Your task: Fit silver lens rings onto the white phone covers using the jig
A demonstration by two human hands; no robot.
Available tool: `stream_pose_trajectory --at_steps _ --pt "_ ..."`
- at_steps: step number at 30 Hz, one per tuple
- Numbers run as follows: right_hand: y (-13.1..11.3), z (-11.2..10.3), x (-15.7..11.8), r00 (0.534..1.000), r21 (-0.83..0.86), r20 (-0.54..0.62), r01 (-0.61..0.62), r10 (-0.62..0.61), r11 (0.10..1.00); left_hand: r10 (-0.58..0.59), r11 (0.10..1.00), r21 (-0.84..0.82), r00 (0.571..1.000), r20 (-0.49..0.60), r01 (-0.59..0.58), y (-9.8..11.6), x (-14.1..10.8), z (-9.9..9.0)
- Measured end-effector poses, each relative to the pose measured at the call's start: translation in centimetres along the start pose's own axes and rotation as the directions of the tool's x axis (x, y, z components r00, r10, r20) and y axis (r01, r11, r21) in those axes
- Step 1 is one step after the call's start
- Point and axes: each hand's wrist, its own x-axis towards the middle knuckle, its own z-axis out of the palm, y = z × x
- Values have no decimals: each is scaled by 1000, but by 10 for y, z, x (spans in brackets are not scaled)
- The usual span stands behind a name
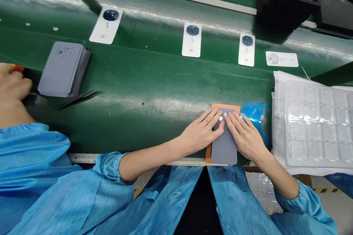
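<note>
A grey panel [224, 147] lies on an orange frame [209, 154] at the near edge of the green bench. On its upper left part rests my left hand [202, 132], fingers stretched out and pointing at small round metal parts [221, 118]. From the other side my right hand [245, 134] lies on the panel's upper right, its fingers extended as well. Neither hand grips anything. Just right of the frame is a shiny blue film [253, 114], partly behind my right hand.
Clear plastic trays [320, 125] stand at the right. Several white cards [191, 46] with dark discs lie farther back. At left are stacked grey panels [59, 69], tweezers [79, 99] and another person's hand [12, 84]. A black fixture [289, 3] is back right.
</note>
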Motion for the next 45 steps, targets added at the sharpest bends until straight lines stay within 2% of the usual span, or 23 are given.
stream_pose_trajectory --at_steps 6,10,13,16,18,21,23,24,25,26,27,29,30,31,32,33,35,37,41,43,45 --pt "-3 1 -2 999 19 43 -3 2 1000 -31 995 -94 997 73 38 4 -6 5" --pt "-3 -1 -8 999 -13 42 31 -30 999 -40 999 -32 999 20 41 10 -12 4" --pt "-7 -1 -16 999 -15 35 30 -29 999 -94 989 -113 995 -20 92 19 -18 3" --pt "-11 -1 -22 999 21 32 6 -7 1000 -127 976 -176 992 -1 125 23 -21 2" --pt "-11 -1 -23 1000 50 20 -8 7 999 -119 970 -206 992 51 127 19 -22 0" --pt "-6 -4 -21 999 125 -36 2 2 992 -74 937 -332 990 120 111 0 -22 -5" --pt "-2 -8 -16 990 257 -137 11 25 966 -89 888 -442 990 109 128 -14 -18 -9" --pt "0 -10 -13 976 368 -202 1 79 930 -127 856 -496 989 76 148 -20 -14 -12" --pt "1 -12 -10 947 509 -270 -15 177 860 -183 817 -551 983 32 170 -24 -9 -14" --pt "1 -14 -5 895 667 -322 -18 310 744 -250 771 -607 968 -14 190 -27 -2 -18" --pt "0 -16 0 827 817 -330 9 455 576 -319 718 -666 946 -60 200 -28 6 -22" --pt "-1 -19 12 706 979 -202 145 679 141 -421 606 -777 898 -129 172 -26 24 -31" --pt "-2 -20 18 677 973 -99 220 730 -72 -451 560 -816 879 -158 141 -24 33 -37" --pt "-3 -21 23 672 927 6 274 740 -256 -467 534 -840 862 -194 100 -21 41 -42" --pt "-3 -22 27 682 865 100 300 724 -402 -472 529 -847 848 -241 54 -17 48 -46" --pt "-2 -24 30 691 802 174 314 702 -508 -468 544 -839 832 -298 6 -14 54 -50" --pt "-1 -26 34 698 706 256 339 669 -622 -431 614 -785 798 -421 -83 -7 62 -54" --pt "0 -28 36 700 658 282 356 656 -664 -362 697 -702 771 -524 -150 -3 68 -55" --pt "0 -30 38 697 637 302 360 650 -681 -256 819 -541 722 -643 -191 2 74 -52" --pt "0 -31 37 703 636 305 351 642 -687 -231 850 -491 704 -672 -191 3 76 -51" --pt "1 -31 36 709 661 285 342 645 -668 -227 855 -483 704 -673 -187 2 76 -50"
